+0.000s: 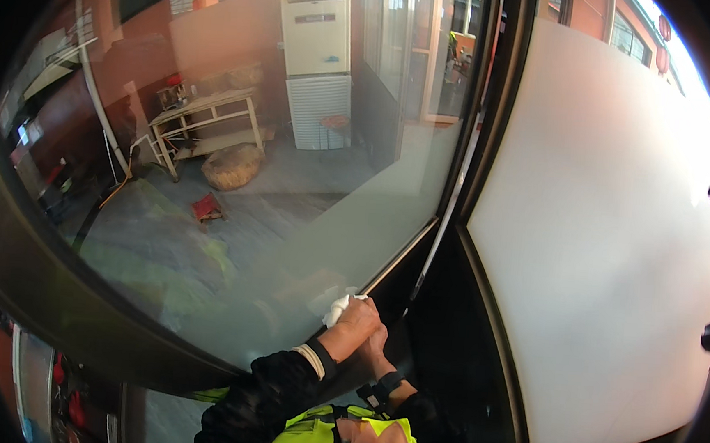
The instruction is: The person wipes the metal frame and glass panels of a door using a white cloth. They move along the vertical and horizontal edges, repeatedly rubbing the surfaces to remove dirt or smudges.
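Note:
My left hand is closed on a crumpled white cloth or tissue. The cloth is pressed against the lower edge of a large glass panel, where the pane meets its dark frame. Right beside it, partly covered by the left hand, my right hand has its fingers curled. Whether those fingers also grip the cloth is hidden. A faint reflection of the cloth shows in the glass just above the hands. Dark bands circle both wrists below the black sleeves.
A frosted panel in a dark frame stands at the right, past a narrow gap. Seen in or through the glass are a floor-standing air conditioner, a light bench, a round woven stool and a small red folding stool.

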Available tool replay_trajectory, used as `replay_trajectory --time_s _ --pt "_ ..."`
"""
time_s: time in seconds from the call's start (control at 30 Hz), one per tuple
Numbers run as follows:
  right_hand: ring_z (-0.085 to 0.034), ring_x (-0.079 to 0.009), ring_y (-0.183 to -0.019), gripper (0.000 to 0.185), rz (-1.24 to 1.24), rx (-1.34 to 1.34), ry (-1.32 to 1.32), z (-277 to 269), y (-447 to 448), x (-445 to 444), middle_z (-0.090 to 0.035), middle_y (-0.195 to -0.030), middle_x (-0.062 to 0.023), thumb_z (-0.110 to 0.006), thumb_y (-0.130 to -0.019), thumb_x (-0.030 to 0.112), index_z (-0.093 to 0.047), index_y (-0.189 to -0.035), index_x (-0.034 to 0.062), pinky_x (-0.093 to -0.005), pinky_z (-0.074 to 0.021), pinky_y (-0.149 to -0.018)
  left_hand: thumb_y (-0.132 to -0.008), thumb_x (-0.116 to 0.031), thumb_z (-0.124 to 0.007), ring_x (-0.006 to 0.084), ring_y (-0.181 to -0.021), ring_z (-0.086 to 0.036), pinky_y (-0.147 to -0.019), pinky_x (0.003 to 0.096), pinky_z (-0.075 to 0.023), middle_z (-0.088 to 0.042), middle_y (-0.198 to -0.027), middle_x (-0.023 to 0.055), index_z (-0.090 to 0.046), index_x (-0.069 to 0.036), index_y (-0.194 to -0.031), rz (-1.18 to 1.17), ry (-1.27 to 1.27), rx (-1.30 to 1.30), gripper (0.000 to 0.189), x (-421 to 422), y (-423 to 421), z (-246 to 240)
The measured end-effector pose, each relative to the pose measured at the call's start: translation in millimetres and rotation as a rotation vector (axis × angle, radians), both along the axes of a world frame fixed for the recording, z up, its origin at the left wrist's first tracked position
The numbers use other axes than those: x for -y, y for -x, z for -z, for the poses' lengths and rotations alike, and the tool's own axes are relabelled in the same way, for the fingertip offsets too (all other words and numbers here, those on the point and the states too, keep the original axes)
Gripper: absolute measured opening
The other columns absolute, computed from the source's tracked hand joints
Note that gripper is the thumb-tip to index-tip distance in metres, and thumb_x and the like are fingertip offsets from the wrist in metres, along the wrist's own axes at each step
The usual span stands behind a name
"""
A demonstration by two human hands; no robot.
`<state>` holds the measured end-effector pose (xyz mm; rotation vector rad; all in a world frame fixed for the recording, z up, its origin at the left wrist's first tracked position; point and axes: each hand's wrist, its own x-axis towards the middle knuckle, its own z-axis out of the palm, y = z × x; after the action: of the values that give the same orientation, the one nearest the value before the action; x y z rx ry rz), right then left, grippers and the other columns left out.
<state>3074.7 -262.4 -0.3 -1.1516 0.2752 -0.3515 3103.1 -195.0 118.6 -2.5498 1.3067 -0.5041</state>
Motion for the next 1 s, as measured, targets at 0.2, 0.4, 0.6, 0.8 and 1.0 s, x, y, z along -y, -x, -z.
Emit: replay_trajectory --time_s 0.2,0.4,0.6,0.8,1.0 --pt "-0.068 -0.0281 -0.114 0.048 -0.036 -0.256 0.680 -28.4 5.2 4.3 -0.074 -0.116 -0.0114 -0.070 -0.091 0.045 -0.066 -0.129 0.0169 -0.0394 -0.0521 -0.093 -0.079 -0.018 -0.064 0.0297 -0.070 -0.070 -0.059 0.0455 -0.0514 -0.067 -0.074 0.0123 -0.073 -0.006 -0.079 -0.013 0.040 -0.025 0.015 -4.0 2.0 6.3" --pt "-0.060 -0.0202 -0.124 0.048 -0.085 -0.118 0.606 7.5 6.9 -2.6 -0.063 -0.133 -0.0079 -0.064 -0.098 0.025 -0.051 -0.141 0.0103 -0.0318 -0.0472 -0.102 -0.077 -0.018 -0.064 0.0313 -0.068 -0.069 -0.057 0.0468 -0.0513 -0.067 -0.072 0.0136 -0.072 -0.005 -0.078 -0.033 0.138 -0.062 0.015 -8.6 5.4 16.1" --pt "-0.057 -0.0245 -0.124 0.033 -0.322 0.035 0.013 25.8 -11.5 -2.2 -0.060 -0.128 -0.0097 -0.059 -0.100 0.016 -0.053 -0.132 0.0089 -0.0335 -0.0468 -0.101 -0.075 -0.017 -0.063 0.0329 -0.066 -0.069 -0.055 0.0481 -0.0512 -0.068 -0.069 0.0148 -0.072 -0.005 -0.076 -0.178 0.390 -0.142 0.015 -8.0 1.9 28.8" --pt "-0.066 -0.0228 -0.109 0.037 -0.278 -0.135 0.759 -14.7 12.6 9.8 -0.069 -0.115 -0.0067 -0.065 -0.097 0.030 -0.058 -0.129 0.0142 -0.0361 -0.0517 -0.092 -0.076 -0.018 -0.062 0.0311 -0.071 -0.067 -0.066 0.0442 -0.0501 -0.065 -0.072 0.0143 -0.072 -0.009 -0.069 0.060 0.207 0.010 0.015 -11.6 0.4 26.7" --pt "-0.067 -0.0217 -0.108 0.033 -0.270 -0.069 0.140 -16.9 7.1 0.4 -0.071 -0.116 -0.0054 -0.063 -0.098 0.027 -0.064 -0.128 0.0122 -0.0333 -0.0509 -0.094 -0.079 -0.018 -0.065 0.0264 -0.074 -0.068 -0.066 0.0409 -0.0503 -0.068 -0.080 0.0102 -0.075 -0.012 -0.075 -0.059 0.015 -0.028 0.012 -10.8 11.0 6.7"
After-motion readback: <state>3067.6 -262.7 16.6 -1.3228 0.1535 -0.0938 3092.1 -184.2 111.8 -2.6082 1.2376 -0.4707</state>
